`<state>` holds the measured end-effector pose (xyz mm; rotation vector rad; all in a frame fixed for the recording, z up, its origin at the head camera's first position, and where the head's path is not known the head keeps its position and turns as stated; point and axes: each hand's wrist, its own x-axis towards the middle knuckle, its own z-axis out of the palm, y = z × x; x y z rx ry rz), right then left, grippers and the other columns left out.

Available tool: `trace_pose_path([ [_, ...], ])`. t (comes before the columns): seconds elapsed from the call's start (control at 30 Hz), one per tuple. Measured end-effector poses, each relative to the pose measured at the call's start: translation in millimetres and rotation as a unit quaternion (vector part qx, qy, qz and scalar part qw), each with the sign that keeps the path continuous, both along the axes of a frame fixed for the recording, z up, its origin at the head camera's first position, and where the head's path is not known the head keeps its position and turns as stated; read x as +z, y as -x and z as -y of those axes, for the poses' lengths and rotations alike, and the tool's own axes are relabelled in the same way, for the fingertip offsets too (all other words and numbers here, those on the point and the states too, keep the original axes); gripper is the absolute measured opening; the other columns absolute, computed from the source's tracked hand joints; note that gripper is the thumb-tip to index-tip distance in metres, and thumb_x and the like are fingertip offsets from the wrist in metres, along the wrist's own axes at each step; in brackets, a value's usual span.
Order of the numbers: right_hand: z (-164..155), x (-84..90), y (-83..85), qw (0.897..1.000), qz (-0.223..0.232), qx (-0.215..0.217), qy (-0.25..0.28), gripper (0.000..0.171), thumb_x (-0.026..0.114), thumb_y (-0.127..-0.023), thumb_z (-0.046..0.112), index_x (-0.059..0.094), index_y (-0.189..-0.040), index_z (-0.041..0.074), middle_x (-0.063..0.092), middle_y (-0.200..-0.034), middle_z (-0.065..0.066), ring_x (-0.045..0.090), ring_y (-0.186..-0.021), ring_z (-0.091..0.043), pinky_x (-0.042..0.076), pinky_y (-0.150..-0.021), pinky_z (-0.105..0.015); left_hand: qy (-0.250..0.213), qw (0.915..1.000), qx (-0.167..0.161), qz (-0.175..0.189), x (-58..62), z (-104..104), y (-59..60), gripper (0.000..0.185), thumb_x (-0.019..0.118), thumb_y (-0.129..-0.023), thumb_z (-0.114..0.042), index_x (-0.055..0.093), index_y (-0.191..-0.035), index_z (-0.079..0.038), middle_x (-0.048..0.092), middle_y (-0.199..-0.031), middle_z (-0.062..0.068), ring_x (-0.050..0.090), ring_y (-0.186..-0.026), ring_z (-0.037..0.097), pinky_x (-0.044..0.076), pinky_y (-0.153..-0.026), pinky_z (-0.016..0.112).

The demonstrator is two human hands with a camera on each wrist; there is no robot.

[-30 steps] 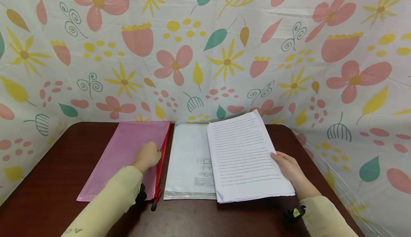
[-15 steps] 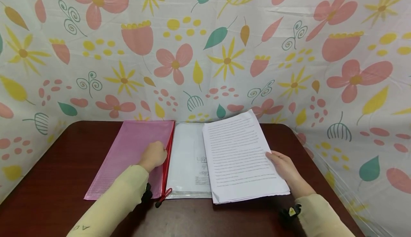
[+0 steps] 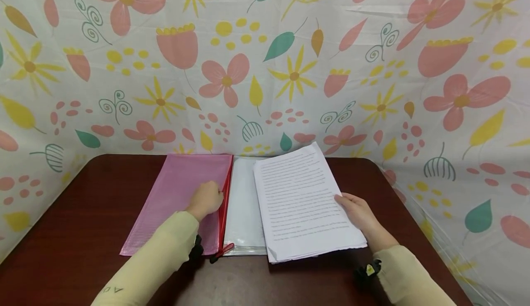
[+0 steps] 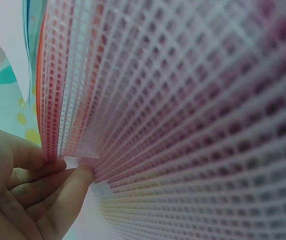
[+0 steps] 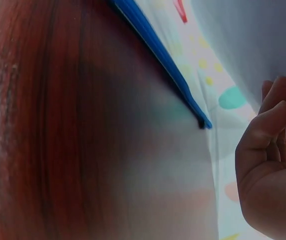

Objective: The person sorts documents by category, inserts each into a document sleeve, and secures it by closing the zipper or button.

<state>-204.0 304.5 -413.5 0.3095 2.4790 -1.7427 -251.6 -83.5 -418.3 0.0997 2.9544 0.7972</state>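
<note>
My left hand [image 3: 207,199] pinches the pink mesh zip pouch [image 3: 182,172] near its red zipper edge. In the left wrist view the thumb and fingers [image 4: 75,195] nip the mesh wall [image 4: 192,100], which bows away from them. On the other side, my right hand [image 3: 358,211] holds a stack of printed sheets [image 3: 304,209] by its right edge, tilted above the table. Beneath the stack lies a clear pouch [image 3: 244,204], partly covered by it. The right wrist view has the curled fingers [image 5: 270,120] at the underside of the sheets [image 5: 252,45].
A dark red-brown table [image 3: 83,218] carries everything. Behind it hangs a flower-patterned cloth [image 3: 265,89]. A red zipper pull cord [image 3: 223,249] lies at the pink pouch's near corner. The right wrist view shows a blue strip [image 5: 157,55] over the table.
The pink pouch and my left hand have moved right, closing the gap to the clear pouch. My right hand and the sheets have shifted a little left, covering more of the clear pouch.
</note>
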Motion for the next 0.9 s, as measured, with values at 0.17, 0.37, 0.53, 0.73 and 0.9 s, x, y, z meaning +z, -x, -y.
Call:
trace_pose_path([
  [0.17, 3.5, -3.1, 3.4, 1.000, -0.001, 0.007, 0.003, 0.052, 0.049, -0.098, 0.033, 0.046, -0.132, -0.007, 0.067, -0.080, 0.006, 0.063, -0.064, -0.007, 0.053, -0.058, -0.026, -0.008, 0.9999, -0.008, -0.008, 3.4, -7.4, -2.1, 0.045, 0.051, -0.092, -0.012, 0.033, -0.051, -0.015, 0.029, -0.047, -0.005, 0.033, -0.043, 0.010, 0.031, -0.041, 0.022],
  [0.37, 7.8, -6.2, 5.4, 1.000, 0.003, 0.017, 0.008, 0.049, 0.049, -0.098, 0.029, 0.047, -0.131, -0.007, 0.068, -0.081, 0.005, 0.064, -0.064, -0.008, 0.053, -0.058, -0.027, -0.024, 0.9995, -0.010, -0.015, 3.6, -17.4, -4.7, 0.046, 0.052, -0.092, -0.012, 0.033, -0.050, -0.015, 0.030, -0.047, -0.005, 0.034, -0.043, 0.009, 0.031, -0.041, 0.021],
  [0.53, 11.2, -7.2, 4.5, 1.000, 0.010, 0.016, 0.014, 0.047, 0.050, -0.098, 0.028, 0.048, -0.130, -0.006, 0.068, -0.082, 0.002, 0.065, -0.066, -0.010, 0.054, -0.059, -0.027, -0.046, 0.9986, -0.008, -0.024, 1.9, -25.4, -5.8, 0.047, 0.051, -0.091, -0.011, 0.034, -0.048, -0.015, 0.032, -0.046, -0.005, 0.033, -0.042, 0.009, 0.028, -0.041, 0.021],
  [0.73, 11.1, -8.0, 3.7, 1.000, 0.012, 0.021, 0.013, 0.047, 0.051, -0.097, 0.028, 0.048, -0.130, -0.005, 0.068, -0.083, 0.001, 0.065, -0.065, -0.011, 0.055, -0.058, -0.028, -0.074, 0.9968, 0.000, -0.030, 0.6, -32.4, -7.8, 0.046, 0.051, -0.090, -0.011, 0.035, -0.046, -0.015, 0.033, -0.045, -0.006, 0.032, -0.042, 0.009, 0.027, -0.040, 0.021],
  [0.9, 9.6, -8.3, 3.8, 0.999, 0.016, 0.025, 0.015, 0.048, 0.053, -0.097, 0.029, 0.048, -0.131, -0.005, 0.068, -0.084, 0.000, 0.066, -0.066, -0.012, 0.055, -0.059, -0.029, -0.090, 0.9952, 0.005, -0.038, -1.8, -36.3, -7.9, 0.045, 0.050, -0.088, -0.009, 0.034, -0.046, -0.016, 0.031, -0.045, -0.006, 0.031, -0.042, 0.009, 0.026, -0.041, 0.021],
])
